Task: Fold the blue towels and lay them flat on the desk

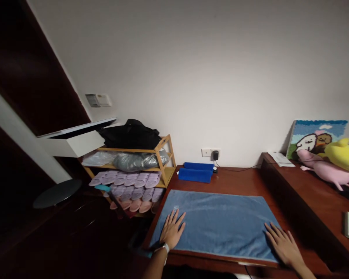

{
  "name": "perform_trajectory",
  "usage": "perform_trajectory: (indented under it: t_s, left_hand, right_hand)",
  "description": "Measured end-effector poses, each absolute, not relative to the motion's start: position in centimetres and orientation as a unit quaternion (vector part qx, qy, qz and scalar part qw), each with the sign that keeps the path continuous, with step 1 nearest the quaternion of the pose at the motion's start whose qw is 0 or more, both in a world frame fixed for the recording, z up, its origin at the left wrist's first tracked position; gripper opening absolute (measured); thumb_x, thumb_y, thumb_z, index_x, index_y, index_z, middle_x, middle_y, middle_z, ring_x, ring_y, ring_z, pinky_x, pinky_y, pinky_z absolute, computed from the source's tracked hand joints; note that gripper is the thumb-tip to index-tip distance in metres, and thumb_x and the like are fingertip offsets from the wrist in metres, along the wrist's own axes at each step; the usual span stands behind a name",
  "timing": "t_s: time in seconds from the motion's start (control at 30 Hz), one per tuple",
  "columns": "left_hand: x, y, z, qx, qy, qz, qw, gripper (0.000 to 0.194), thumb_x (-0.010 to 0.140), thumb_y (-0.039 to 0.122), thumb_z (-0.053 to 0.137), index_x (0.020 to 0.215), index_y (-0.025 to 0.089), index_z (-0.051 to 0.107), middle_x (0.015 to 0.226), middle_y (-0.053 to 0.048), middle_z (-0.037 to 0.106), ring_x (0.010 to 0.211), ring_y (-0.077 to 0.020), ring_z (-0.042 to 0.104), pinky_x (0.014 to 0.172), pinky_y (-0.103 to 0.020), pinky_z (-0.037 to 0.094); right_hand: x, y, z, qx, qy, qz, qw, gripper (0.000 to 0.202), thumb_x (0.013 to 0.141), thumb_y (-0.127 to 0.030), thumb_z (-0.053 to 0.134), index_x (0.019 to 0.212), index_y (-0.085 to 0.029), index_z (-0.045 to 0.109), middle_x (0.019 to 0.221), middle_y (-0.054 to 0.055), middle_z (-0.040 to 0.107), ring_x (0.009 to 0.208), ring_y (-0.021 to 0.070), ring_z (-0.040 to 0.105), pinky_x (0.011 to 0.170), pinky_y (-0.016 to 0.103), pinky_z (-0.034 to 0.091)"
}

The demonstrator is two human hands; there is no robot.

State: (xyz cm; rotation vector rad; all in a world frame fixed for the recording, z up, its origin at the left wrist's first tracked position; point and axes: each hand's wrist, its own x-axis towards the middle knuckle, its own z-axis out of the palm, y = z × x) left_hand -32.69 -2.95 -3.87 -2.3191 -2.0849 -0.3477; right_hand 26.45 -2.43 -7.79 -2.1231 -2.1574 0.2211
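A blue-grey towel (221, 224) lies spread out flat on the reddish-brown wooden table (238, 180), with small light lettering near its left edge. My left hand (172, 229) rests on the towel's left part, palm down, fingers spread; a pale band circles that wrist. At the towel's right edge my right hand (283, 245) lies flat with its fingers apart, partly on the cloth. Neither hand grips anything. Behind the towel, two folded bright blue cloths (195, 175) lie near the wall.
A wooden rack (163, 166) at left holds several slippers (139, 180) and a black bag (130, 133). A black charger (215, 154) sits in the wall socket. On the raised right-hand surface (314, 193) are plush toys (328, 170), a picture (314, 135) and papers (280, 159).
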Motion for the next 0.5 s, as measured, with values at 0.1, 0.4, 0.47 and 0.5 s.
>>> perform_trajectory:
  t_s: [0.1, 0.4, 0.47, 0.5]
  left_hand:
    - [-32.9, -2.7, -4.0, -0.741, -0.662, -0.109, 0.016, 0.051, 0.103, 0.048, 0.042, 0.154, 0.044, 0.039, 0.167, 0.001, 0.034, 0.154, -0.0283, 0.030, 0.124, -0.054, 0.027]
    - [-33.5, -1.7, -4.6, -0.737, -0.667, -0.084, 0.063, 0.051, 0.101, 0.045, 0.042, 0.152, 0.045, 0.043, 0.164, 0.005, 0.039, 0.151, -0.0259, 0.036, 0.122, -0.052, 0.034]
    - [-33.5, -1.6, -4.7, -0.738, -0.667, -0.078, 0.068, 0.051, 0.100, 0.044, 0.041, 0.151, 0.045, 0.045, 0.163, 0.005, 0.042, 0.150, -0.0254, 0.038, 0.121, -0.051, 0.036]
    - [-33.5, -1.5, -4.7, -0.739, -0.666, -0.076, 0.069, 0.051, 0.100, 0.044, 0.041, 0.151, 0.045, 0.046, 0.162, 0.006, 0.043, 0.150, -0.0251, 0.039, 0.120, -0.051, 0.037]
  right_hand:
    - [27.9, 0.7, -5.3, -0.682, -0.715, 0.104, 0.114, 0.068, 0.096, -0.059, 0.020, 0.144, -0.028, 0.059, 0.145, 0.006, 0.061, 0.133, 0.0280, 0.056, 0.124, 0.050, 0.026]
    - [28.5, 11.8, -4.5, -0.712, -0.675, 0.139, 0.134, 0.065, 0.101, -0.051, 0.020, 0.150, -0.022, 0.051, 0.161, 0.006, 0.045, 0.150, 0.0248, 0.035, 0.124, 0.046, 0.025]
    - [28.2, 12.2, -5.7, -0.716, -0.675, 0.130, 0.126, 0.065, 0.101, -0.052, 0.021, 0.155, -0.024, 0.045, 0.165, 0.004, 0.038, 0.154, 0.0254, 0.026, 0.126, 0.048, 0.020]
    - [28.0, 12.1, -6.2, -0.717, -0.676, 0.119, 0.121, 0.065, 0.102, -0.052, 0.020, 0.157, -0.026, 0.041, 0.167, 0.003, 0.034, 0.156, 0.0247, 0.023, 0.127, 0.048, 0.017]
